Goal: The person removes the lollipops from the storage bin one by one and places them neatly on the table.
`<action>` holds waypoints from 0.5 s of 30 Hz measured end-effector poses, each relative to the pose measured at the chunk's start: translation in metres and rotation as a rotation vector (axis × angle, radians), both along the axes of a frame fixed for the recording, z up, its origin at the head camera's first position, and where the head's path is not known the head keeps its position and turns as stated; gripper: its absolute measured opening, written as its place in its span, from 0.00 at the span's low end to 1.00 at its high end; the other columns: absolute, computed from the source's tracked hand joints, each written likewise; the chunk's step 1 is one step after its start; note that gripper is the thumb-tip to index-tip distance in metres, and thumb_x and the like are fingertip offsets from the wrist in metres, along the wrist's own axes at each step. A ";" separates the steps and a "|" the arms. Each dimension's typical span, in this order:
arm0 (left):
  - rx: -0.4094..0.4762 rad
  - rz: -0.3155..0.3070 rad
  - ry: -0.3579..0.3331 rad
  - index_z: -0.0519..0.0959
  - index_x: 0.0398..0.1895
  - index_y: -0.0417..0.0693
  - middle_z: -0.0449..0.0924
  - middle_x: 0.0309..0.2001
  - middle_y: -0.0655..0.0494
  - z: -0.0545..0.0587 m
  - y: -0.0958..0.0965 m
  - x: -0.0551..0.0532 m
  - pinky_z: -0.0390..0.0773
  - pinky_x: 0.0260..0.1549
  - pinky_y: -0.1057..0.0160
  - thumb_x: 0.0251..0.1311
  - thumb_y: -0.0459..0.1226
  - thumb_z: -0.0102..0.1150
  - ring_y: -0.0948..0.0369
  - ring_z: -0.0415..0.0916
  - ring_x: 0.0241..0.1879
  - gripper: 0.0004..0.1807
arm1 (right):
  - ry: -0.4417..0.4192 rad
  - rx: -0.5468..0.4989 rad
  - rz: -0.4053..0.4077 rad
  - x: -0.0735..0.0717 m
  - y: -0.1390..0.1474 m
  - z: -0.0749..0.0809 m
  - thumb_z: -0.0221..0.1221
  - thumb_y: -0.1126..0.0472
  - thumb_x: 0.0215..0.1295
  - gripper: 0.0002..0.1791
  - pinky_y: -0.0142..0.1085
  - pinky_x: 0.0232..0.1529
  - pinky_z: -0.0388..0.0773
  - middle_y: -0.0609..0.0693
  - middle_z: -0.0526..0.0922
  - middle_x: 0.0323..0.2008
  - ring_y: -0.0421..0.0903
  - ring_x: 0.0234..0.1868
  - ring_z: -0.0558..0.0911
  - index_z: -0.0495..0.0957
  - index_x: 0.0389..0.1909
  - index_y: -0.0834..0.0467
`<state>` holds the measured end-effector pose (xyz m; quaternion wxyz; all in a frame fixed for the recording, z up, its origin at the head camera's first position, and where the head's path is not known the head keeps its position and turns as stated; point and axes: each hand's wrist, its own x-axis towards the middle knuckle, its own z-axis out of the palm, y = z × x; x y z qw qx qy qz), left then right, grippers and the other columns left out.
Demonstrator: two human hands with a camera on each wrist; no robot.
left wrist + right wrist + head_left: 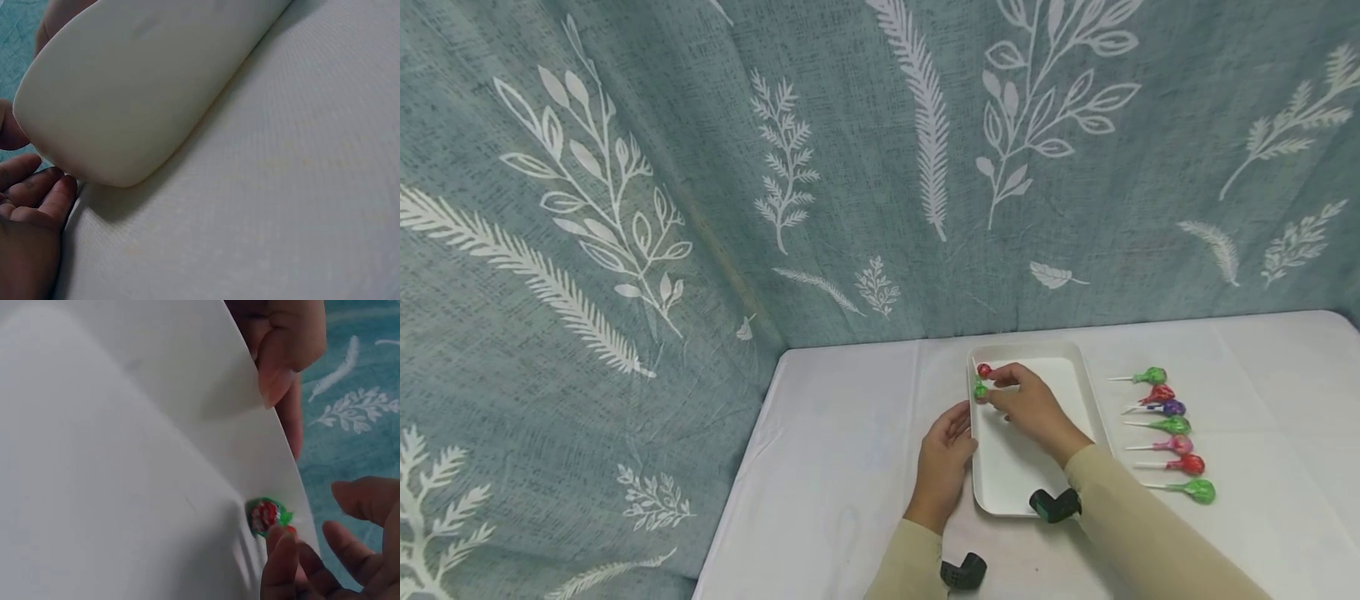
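A shallow white tray (1022,492) lies on the table. At its left rim my left hand (943,467) grips the edge; in the right wrist view the thumb (278,381) lies over the rim with fingers behind it. My right hand (1030,408) reaches across the tray to its far left part. Its fingertips hold a green-wrapped lollipop (981,391) against the left wall; red shows on this candy (265,515) in the right wrist view. Just beyond it sits a red lollipop (984,369), near the right index finger. The sticks are mostly hidden.
To the right of the tray, several lollipops form a column, among them a green one (1199,490), a red one (1191,464) and a purple one (1173,407), sticks pointing left. White cloth (835,450) covers the table. A teal leaf-patterned curtain (850,167) hangs behind.
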<state>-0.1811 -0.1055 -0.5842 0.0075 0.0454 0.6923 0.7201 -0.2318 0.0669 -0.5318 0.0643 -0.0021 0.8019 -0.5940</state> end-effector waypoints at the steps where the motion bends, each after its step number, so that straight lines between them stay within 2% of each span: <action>1: 0.004 -0.003 0.002 0.73 0.77 0.36 0.77 0.72 0.45 0.000 0.000 0.000 0.76 0.68 0.65 0.67 0.26 0.54 0.52 0.73 0.73 0.32 | -0.008 -0.005 0.002 -0.001 -0.001 -0.002 0.63 0.62 0.73 0.23 0.38 0.43 0.87 0.66 0.79 0.63 0.53 0.48 0.85 0.78 0.65 0.67; 9: 0.011 -0.017 0.014 0.73 0.76 0.37 0.78 0.71 0.45 0.000 -0.001 -0.001 0.76 0.68 0.64 0.68 0.25 0.53 0.53 0.74 0.72 0.31 | -0.029 -0.014 0.052 -0.008 -0.008 -0.009 0.66 0.64 0.73 0.23 0.39 0.44 0.87 0.66 0.81 0.63 0.56 0.52 0.84 0.79 0.64 0.68; 12: -0.004 -0.011 0.021 0.74 0.76 0.36 0.78 0.71 0.45 -0.001 -0.001 -0.001 0.76 0.68 0.63 0.68 0.25 0.53 0.52 0.74 0.72 0.31 | -0.007 0.039 0.076 -0.009 -0.011 -0.010 0.65 0.65 0.71 0.21 0.41 0.44 0.87 0.65 0.81 0.61 0.57 0.54 0.82 0.81 0.62 0.68; 15: -0.014 -0.010 0.025 0.74 0.75 0.35 0.78 0.71 0.44 -0.002 -0.002 -0.001 0.76 0.69 0.63 0.68 0.26 0.53 0.51 0.74 0.72 0.31 | 0.010 0.118 0.091 -0.009 -0.013 -0.012 0.64 0.67 0.69 0.18 0.45 0.49 0.86 0.63 0.83 0.57 0.58 0.55 0.82 0.82 0.58 0.66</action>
